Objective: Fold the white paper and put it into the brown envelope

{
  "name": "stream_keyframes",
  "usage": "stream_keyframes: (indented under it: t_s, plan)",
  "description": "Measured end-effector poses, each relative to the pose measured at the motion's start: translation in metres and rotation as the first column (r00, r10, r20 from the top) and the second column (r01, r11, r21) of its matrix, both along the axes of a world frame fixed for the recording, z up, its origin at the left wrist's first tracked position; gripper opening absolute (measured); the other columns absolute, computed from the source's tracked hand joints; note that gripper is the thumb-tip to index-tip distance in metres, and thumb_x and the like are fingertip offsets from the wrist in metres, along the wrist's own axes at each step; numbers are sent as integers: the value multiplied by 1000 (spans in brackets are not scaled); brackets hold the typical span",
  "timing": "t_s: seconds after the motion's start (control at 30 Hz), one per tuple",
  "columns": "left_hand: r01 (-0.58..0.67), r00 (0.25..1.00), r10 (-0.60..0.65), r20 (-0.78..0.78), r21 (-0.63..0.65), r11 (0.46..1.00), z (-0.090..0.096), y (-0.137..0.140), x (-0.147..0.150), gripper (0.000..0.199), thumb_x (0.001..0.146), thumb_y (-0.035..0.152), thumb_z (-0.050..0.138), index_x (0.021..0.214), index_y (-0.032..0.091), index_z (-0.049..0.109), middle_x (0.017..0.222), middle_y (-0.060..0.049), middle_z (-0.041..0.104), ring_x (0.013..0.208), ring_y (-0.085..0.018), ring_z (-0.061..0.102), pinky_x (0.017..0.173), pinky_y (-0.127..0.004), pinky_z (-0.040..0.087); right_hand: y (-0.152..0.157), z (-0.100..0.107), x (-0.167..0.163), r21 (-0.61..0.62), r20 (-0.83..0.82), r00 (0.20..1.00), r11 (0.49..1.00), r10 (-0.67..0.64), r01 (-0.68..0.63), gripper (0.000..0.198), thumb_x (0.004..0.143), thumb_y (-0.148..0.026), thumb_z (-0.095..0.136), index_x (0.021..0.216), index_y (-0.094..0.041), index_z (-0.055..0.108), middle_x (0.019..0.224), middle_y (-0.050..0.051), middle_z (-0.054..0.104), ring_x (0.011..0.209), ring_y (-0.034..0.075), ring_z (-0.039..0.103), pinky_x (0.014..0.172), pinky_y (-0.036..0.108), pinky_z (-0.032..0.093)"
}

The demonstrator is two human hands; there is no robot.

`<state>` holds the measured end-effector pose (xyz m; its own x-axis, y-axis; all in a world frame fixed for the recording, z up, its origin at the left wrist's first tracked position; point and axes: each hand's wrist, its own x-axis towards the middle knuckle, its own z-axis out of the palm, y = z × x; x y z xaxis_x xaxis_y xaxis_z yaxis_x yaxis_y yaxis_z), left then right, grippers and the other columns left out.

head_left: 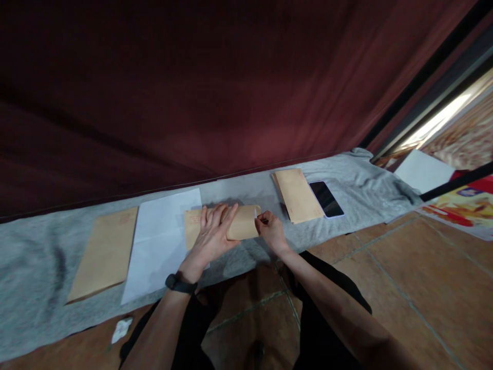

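A brown paper envelope (246, 222) lies crosswise on the grey cloth, its left end over the white paper sheets. My left hand (215, 228) rests flat on the envelope with its fingers spread, pressing it down. At the envelope's right end, my right hand (271, 231) is closed in a pinch. A sliver of white paper (256, 211) shows at that end, against my right fingertips; the rest of it is hidden inside the envelope. To the left are large white sheets (162, 241), partly under the envelope and my left hand.
More brown envelopes (106, 252) lie at the left, and a stack of envelopes (299, 195) at the right beside a phone (326, 199). The grey cloth (34, 277) borders a dark red curtain (231, 103). Crumpled white tissue (121, 330) lies on the tiled floor (416, 272).
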<state>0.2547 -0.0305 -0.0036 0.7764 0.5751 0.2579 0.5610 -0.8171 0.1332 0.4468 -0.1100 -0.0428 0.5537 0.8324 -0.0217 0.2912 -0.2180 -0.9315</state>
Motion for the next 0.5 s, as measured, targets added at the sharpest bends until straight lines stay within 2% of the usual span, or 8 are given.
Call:
stream_keyframes:
  t_s: [0.2, 0.3, 0.4, 0.5]
  plan:
    - [-3, 1000, 3, -4, 7, 1000, 3, -2, 0, 106, 75, 47, 77, 160, 22, 20, 151, -19, 43, 144, -40, 35, 122, -62, 9, 0, -2, -2, 96, -73, 997, 995, -29, 36, 8, 78, -30, 56, 79, -24, 52, 70, -2, 62, 66, 15, 60, 63, 25, 46]
    - [4, 1000, -4, -9, 13, 1000, 3, -2, 0, 105, 76, 47, 76, 161, 22, 18, 152, -19, 42, 146, -39, 34, 123, -62, 9, 2, -7, -3, 170, -167, 984, 982, -57, 86, 21, 73, -28, 59, 91, -24, 49, 72, -5, 59, 64, 15, 59, 63, 25, 48]
    - [-4, 1000, 4, -15, 17, 1000, 3, -2, 0, 107, 76, 48, 77, 161, 23, 16, 154, -20, 41, 148, -38, 31, 123, -62, 8, 4, -14, -2, 187, -232, 972, 979, -40, 85, 32, 72, -29, 61, 102, -24, 50, 71, -6, 59, 62, 15, 58, 60, 25, 47]
    - [3, 999, -2, -33, 34, 999, 3, -3, 0, 108, 75, 46, 80, 161, 25, 19, 157, -20, 37, 150, -39, 26, 123, -63, 7, 5, -22, 3, 164, -237, 971, 986, 25, 15, 21, 73, -31, 60, 92, -23, 58, 70, -4, 62, 62, 15, 57, 59, 25, 45]
